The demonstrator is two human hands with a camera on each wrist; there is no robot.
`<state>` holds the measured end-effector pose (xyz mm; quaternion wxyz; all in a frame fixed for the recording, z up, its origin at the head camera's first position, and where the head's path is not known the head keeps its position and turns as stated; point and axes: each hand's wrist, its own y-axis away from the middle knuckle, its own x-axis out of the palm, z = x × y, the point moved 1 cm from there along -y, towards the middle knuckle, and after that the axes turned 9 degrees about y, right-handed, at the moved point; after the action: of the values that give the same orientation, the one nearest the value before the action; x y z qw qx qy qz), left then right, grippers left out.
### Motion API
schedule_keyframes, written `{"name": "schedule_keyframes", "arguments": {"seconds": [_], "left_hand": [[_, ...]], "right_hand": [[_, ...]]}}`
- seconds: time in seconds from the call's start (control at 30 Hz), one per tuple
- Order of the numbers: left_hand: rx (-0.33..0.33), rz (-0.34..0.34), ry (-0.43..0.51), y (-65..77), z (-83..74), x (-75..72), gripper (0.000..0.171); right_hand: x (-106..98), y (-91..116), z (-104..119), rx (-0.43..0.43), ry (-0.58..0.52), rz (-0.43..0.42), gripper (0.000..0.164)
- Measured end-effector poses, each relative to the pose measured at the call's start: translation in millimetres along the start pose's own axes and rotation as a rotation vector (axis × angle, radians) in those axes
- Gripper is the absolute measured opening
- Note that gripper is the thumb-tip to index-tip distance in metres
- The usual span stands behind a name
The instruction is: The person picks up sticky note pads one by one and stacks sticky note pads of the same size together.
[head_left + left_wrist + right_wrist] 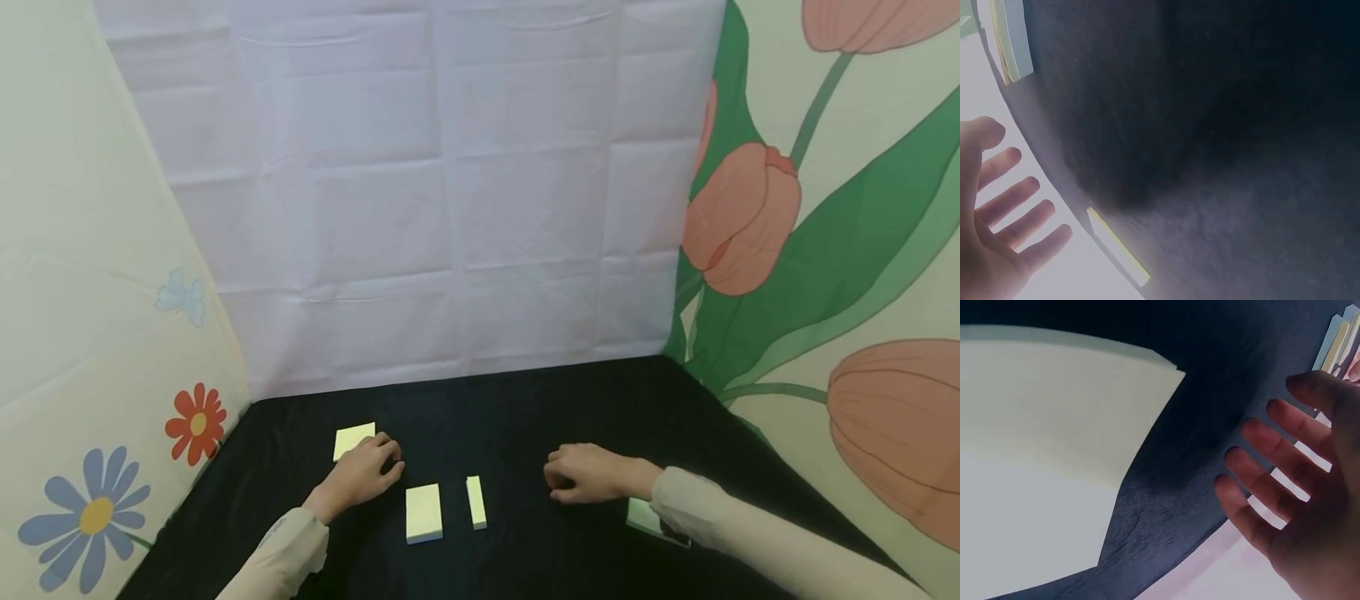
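My left hand (362, 472) hovers at the back left, its fingers loosely bent. It overlaps the near edge of a pale yellow sticky note pad (351, 438) in the head view. In the left wrist view, the same hand (1004, 219) has its fingers spread with nothing in them. My right hand (592, 473) is over the right half of the table. The right wrist view shows that hand (1297, 469) holding nothing, fingers apart. A pale green pad (647, 518) lies under the right forearm, partly hidden by the sleeve. A large pale pad (1054, 437) fills the left of the right wrist view.
Between the hands, a thick rectangular yellow pad (423, 510) lies beside a narrow yellow pad (476, 502). Black cloth (517, 425) covers the table. A white sheet (450, 200) hangs behind, with flower-print cloths at both sides.
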<state>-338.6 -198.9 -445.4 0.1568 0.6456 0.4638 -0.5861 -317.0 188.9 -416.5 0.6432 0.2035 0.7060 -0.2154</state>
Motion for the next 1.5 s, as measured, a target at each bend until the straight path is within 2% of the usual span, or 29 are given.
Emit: {"name": "schedule_keyframes", "arguments": {"seconds": [0.23, 0.53, 0.83, 1.1, 1.5], "left_hand": [[-0.012, -0.049, -0.042, 1.6, 7.8, -1.3, 0.008], [-0.029, -0.186, -0.197, 2.5, 15.0, -1.5, 0.013], [-0.067, -0.175, -0.209, 0.5, 19.9, 0.4, 0.014], [-0.1, -0.2, -0.229, 0.2, 26.3, -2.8, 0.015], [-0.101, -0.234, -0.245, -0.3, 29.0, -7.2, 0.017]], "right_hand": [[0.4, 1.6, -4.8, 0.046, -0.019, 0.079, 0.019], [-3.9, 7.9, -8.3, 0.059, -0.033, 0.11, 0.019], [-1.9, 15.4, -12.1, 0.08, 0.001, 0.149, 0.027], [-5.5, 21.2, -15.5, 0.104, 0.005, 0.169, 0.031], [-11.1, 33.0, -13.1, 0.181, 0.012, 0.246, 0.036]]}}
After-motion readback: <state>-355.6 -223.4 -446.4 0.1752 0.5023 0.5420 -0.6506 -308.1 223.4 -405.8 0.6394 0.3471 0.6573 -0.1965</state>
